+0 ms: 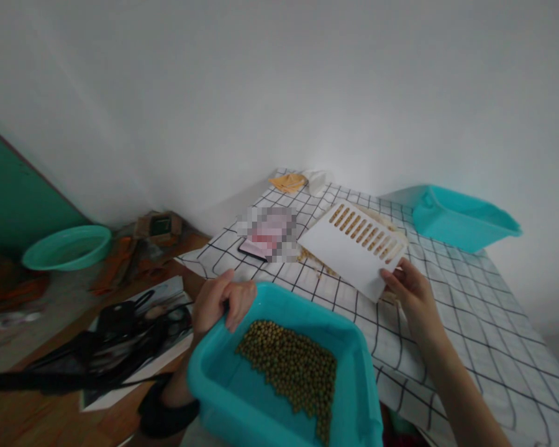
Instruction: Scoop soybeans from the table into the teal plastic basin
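My left hand (221,301) is closed over the far left rim of a turquoise plastic basin (242,400), which is tilted at the table's near edge. Small round brown-green balls (291,363), perhaps beads or beans, lie heaped in the basin. To the right, my right hand (410,288) pinches the near right corner of a white slotted board (340,248) between thumb and fingers. Tan bits show through the board's row of slots, and loose grains (317,261) lie along its left edge. What lies under the board is mostly hidden.
A second turquoise basin (463,217) stands at the back right on the checked tablecloth (479,310). A phone (268,233), partly blurred out, and a yellow cloth (289,182) are on the left side. Lower left, dark bags (121,329) and a green basin (69,247) appear.
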### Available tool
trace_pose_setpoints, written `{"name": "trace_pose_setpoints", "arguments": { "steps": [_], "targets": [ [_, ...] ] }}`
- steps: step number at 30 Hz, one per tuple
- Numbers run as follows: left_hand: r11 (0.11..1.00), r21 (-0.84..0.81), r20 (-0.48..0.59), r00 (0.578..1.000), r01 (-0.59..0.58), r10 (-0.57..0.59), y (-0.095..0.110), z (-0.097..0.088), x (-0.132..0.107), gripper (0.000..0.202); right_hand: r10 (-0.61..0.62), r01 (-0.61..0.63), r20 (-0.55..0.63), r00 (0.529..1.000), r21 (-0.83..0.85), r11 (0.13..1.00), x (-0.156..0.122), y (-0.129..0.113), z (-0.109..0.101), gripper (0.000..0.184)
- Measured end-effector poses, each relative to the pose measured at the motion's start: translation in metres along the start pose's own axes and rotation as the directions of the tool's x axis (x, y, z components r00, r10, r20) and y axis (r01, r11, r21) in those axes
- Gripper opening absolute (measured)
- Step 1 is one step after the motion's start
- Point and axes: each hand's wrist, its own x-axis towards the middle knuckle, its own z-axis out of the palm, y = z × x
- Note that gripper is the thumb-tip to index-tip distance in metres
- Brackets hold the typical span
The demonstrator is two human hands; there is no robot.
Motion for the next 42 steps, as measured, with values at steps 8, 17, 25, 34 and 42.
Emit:
{"name": "trace_pose_setpoints", "arguments": {
  "steps": [8,17,25,34,42],
  "targets": [
    [0.999,0.023,-0.057,0.998,0.038,-0.037,0.002,0.004,0.000,0.070,-0.031,0.018,-0.078,0.996,-0.169,0.985,-0.001,0.007,-0.005,0.037],
    [0.999,0.025,-0.053,0.998,-0.032,0.034,0.001,0.007,0.003,0.070,-0.118,0.099,-0.054,0.992,-0.275,0.956,-0.004,-0.001,0.005,0.028],
    [0.997,0.047,-0.091,0.994,-0.053,0.057,0.001,0.012,0.003,0.070,-0.132,0.110,-0.050,0.990,-0.315,0.943,-0.004,-0.004,0.007,0.025],
    [1.000,0.023,-0.029,1.000,0.002,-0.002,0.005,0.009,0.006,0.070,-0.120,0.110,-0.012,0.993,-0.318,0.942,-0.004,-0.004,0.010,0.019],
    [0.999,0.004,0.023,0.998,0.051,-0.051,-0.005,0.025,-0.001,0.069,-0.132,0.122,-0.013,0.991,-0.314,0.942,-0.005,-0.005,0.009,0.020]
  ]
}}
